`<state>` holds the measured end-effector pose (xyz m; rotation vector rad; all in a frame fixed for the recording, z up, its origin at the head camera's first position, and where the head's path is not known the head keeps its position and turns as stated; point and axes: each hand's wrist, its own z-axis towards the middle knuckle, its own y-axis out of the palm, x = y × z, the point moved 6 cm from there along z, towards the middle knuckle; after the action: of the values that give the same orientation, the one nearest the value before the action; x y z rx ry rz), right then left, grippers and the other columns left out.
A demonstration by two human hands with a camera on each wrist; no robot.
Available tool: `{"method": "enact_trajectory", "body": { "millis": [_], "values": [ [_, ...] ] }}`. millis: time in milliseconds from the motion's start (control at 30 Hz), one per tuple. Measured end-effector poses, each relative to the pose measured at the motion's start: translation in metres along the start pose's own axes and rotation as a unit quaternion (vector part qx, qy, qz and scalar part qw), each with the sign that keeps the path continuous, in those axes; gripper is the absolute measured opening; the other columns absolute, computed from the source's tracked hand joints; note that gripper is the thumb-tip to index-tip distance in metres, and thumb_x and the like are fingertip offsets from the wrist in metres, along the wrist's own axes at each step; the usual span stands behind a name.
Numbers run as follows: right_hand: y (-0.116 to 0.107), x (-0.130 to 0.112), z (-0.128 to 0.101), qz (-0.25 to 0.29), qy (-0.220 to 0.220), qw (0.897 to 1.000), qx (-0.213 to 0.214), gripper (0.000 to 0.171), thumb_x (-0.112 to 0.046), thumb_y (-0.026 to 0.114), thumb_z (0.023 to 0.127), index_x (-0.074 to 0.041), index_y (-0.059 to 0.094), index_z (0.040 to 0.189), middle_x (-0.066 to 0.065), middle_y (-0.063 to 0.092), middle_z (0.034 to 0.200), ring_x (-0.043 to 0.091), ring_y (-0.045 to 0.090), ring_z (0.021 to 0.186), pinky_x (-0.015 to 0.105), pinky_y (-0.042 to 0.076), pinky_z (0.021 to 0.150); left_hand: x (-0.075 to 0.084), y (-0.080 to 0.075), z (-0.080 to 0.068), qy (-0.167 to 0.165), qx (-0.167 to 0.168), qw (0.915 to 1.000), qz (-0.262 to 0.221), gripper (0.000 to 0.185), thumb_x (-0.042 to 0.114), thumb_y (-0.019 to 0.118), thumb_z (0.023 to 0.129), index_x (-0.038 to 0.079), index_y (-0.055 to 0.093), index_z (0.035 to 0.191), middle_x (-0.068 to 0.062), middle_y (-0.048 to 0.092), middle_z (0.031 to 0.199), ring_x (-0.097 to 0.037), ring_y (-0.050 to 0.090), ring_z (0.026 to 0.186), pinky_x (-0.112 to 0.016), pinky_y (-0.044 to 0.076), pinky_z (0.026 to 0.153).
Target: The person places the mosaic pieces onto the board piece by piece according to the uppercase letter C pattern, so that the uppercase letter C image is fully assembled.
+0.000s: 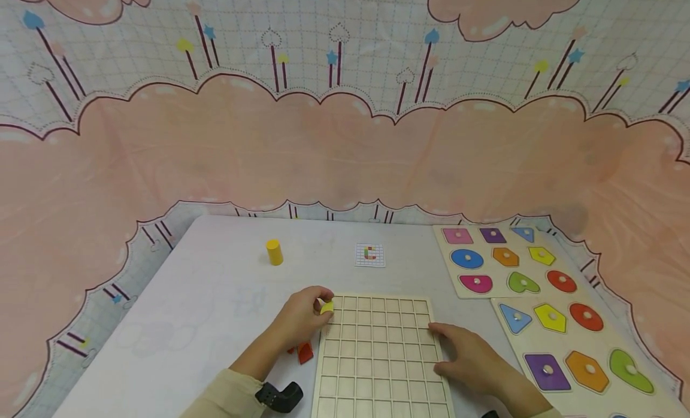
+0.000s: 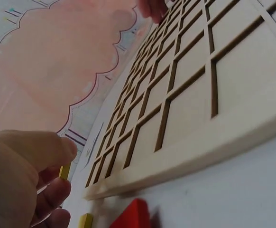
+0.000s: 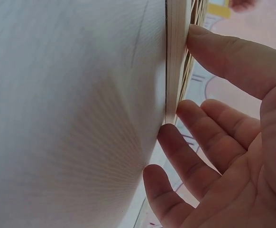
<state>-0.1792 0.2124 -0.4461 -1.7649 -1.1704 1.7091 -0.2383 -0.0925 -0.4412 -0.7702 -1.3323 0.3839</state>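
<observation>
A pale wooden grid board (image 1: 380, 358) (image 2: 185, 90) lies flat on the white table (image 1: 215, 304). My left hand (image 1: 304, 319) (image 2: 24, 175) pinches a small yellow piece (image 1: 326, 308) (image 2: 65, 171) at the board's far left corner. My right hand (image 1: 469, 358) (image 3: 223, 142) rests against the board's right edge (image 3: 176, 61), fingers straight, thumb on top. A red piece (image 1: 305, 353) (image 2: 133, 216) lies on the table by the board's left side. Another small yellow piece (image 2: 86, 221) lies beside it.
A yellow cylinder (image 1: 274, 251) stands at the back left. A small pattern card (image 1: 370, 254) lies behind the board. Two shape puzzle boards (image 1: 498, 259) (image 1: 582, 352) with coloured knobbed pieces fill the right side. A pink patterned cloth (image 1: 345, 154) backs the table.
</observation>
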Motion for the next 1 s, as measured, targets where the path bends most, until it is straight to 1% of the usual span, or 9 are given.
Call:
{"method": "enact_trajectory", "body": {
  "millis": [267, 367, 500, 700, 867, 1000],
  "values": [
    [0.000, 0.000, -0.001, 0.004, 0.006, 1.000, -0.002, 0.068, -0.018, 0.087, 0.074, -0.005, 0.059, 0.135, 0.012, 0.058, 0.137, 0.041, 0.047, 0.132, 0.060, 0.033, 0.108, 0.012, 0.019, 0.006, 0.027, -0.020, 0.9994, -0.002, 0.028, 0.010, 0.073, 0.089, 0.003, 0.066, 0.116, 0.001, 0.062, 0.101, -0.015, 0.054, 0.087, -0.027, 0.050, 0.073],
    [0.000, 0.000, -0.001, 0.004, 0.008, 1.000, -0.001, 0.068, -0.017, 0.087, 0.075, -0.005, 0.059, 0.135, 0.012, 0.059, 0.137, 0.041, 0.047, 0.132, 0.059, 0.034, 0.107, 0.016, 0.025, 0.008, 0.035, -0.022, 0.9991, -0.006, 0.028, 0.010, 0.073, 0.089, 0.003, 0.066, 0.115, 0.001, 0.061, 0.100, -0.015, 0.053, 0.086, -0.027, 0.050, 0.073],
    [0.000, -0.001, 0.000, -0.001, 0.007, 1.000, 0.001, 0.067, -0.017, 0.087, 0.074, -0.004, 0.060, 0.134, 0.012, 0.059, 0.136, 0.041, 0.048, 0.131, 0.059, 0.034, 0.107, 0.020, 0.033, 0.010, 0.038, -0.020, 0.9990, -0.003, 0.028, 0.010, 0.073, 0.088, 0.004, 0.066, 0.115, 0.001, 0.060, 0.097, -0.015, 0.053, 0.083, -0.027, 0.050, 0.072],
    [0.001, -0.001, 0.000, -0.004, 0.008, 1.000, 0.001, 0.068, -0.017, 0.088, 0.074, -0.004, 0.060, 0.134, 0.012, 0.059, 0.136, 0.041, 0.048, 0.132, 0.059, 0.034, 0.107, 0.025, 0.045, 0.013, 0.033, -0.028, 0.9990, 0.008, 0.029, 0.011, 0.071, 0.090, 0.006, 0.065, 0.118, 0.001, 0.061, 0.099, -0.015, 0.054, 0.086, -0.031, 0.052, 0.078],
    [0.001, -0.001, 0.000, 0.000, 0.006, 1.000, 0.000, 0.067, -0.017, 0.087, 0.074, -0.004, 0.060, 0.134, 0.012, 0.059, 0.136, 0.040, 0.048, 0.132, 0.058, 0.034, 0.107, 0.028, 0.051, 0.015, 0.034, -0.033, 0.9987, 0.019, 0.029, 0.011, 0.071, 0.091, 0.006, 0.065, 0.118, 0.001, 0.062, 0.101, -0.015, 0.055, 0.086, -0.032, 0.052, 0.080],
    [0.000, -0.001, -0.001, -0.003, -0.001, 1.000, 0.001, 0.067, -0.017, 0.087, 0.075, -0.004, 0.059, 0.135, 0.012, 0.059, 0.137, 0.040, 0.048, 0.132, 0.058, 0.034, 0.108, 0.031, 0.054, 0.016, 0.051, -0.029, 0.9979, 0.026, 0.028, 0.008, 0.069, 0.090, 0.003, 0.065, 0.117, -0.003, 0.065, 0.106, -0.015, 0.057, 0.087, -0.035, 0.053, 0.083]
  ]
}}
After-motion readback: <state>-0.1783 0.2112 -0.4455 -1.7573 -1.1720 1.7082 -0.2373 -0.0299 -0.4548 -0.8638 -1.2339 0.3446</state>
